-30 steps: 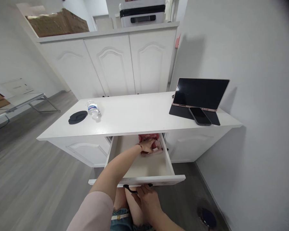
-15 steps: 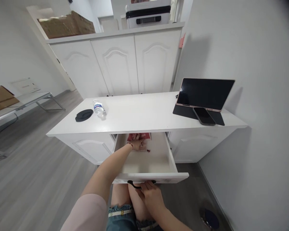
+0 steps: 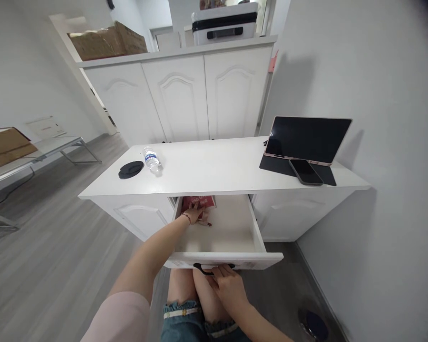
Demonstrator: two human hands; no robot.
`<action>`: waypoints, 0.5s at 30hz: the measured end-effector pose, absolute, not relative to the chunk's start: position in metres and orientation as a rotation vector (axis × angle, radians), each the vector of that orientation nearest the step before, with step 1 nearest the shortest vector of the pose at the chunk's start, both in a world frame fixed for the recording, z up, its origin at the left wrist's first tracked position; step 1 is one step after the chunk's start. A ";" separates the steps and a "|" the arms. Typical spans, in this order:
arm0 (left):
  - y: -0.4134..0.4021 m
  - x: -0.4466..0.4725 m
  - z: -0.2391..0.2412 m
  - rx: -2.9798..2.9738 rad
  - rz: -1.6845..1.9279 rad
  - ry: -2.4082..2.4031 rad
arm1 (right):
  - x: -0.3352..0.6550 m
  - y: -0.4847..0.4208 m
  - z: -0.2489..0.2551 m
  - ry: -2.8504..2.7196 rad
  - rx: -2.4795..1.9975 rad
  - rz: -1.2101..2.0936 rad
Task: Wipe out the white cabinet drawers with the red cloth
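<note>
The white drawer is pulled out of the white cabinet. Inside, at its back left, my left hand rests with fingers spread on flat red printed paper. A paler pinkish flat piece with a small dark red end shows beside the hand, partly covered by it. I cannot make out exactly what these flat things are. At the drawer front, the fingers of my right hand are curled over the right part of the black drawer handle.
On the cabinet top lie a black round flat object and a clear plastic bottle at left. A tablet on a dark stand and a phone occupy the right. A wall borders the right side.
My left hand has moved left inside the drawer, and the red paper and pale piece have slid left with it. My right hand stays on the handle. The view has shifted slightly.
</note>
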State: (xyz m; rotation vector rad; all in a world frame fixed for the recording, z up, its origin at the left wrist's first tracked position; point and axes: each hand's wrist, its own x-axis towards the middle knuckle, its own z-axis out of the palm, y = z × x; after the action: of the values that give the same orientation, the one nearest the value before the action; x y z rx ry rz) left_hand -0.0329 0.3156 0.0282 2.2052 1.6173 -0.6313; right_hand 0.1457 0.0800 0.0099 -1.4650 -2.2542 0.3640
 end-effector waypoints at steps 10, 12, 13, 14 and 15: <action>0.291 -0.029 0.029 2.313 -0.617 1.586 | 0.145 0.080 0.011 -2.247 -1.466 0.368; 0.284 -0.031 0.032 2.376 -0.644 1.515 | 0.145 0.080 0.011 -2.244 -1.452 0.371; 0.281 -0.033 0.033 2.404 -0.673 1.474 | 0.145 0.080 0.011 -2.245 -1.446 0.370; 0.278 -0.034 0.035 2.424 -0.711 1.430 | 0.145 0.081 0.011 -2.247 -1.442 0.367; 0.275 -0.034 0.036 2.431 -0.752 1.383 | 0.145 0.081 0.011 -2.249 -1.439 0.362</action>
State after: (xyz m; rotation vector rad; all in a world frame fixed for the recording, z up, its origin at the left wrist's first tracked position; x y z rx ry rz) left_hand -0.0343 0.2748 0.0356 2.4314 1.3833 -0.7524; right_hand 0.1452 0.0805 0.0109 -1.4395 -2.2494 0.3619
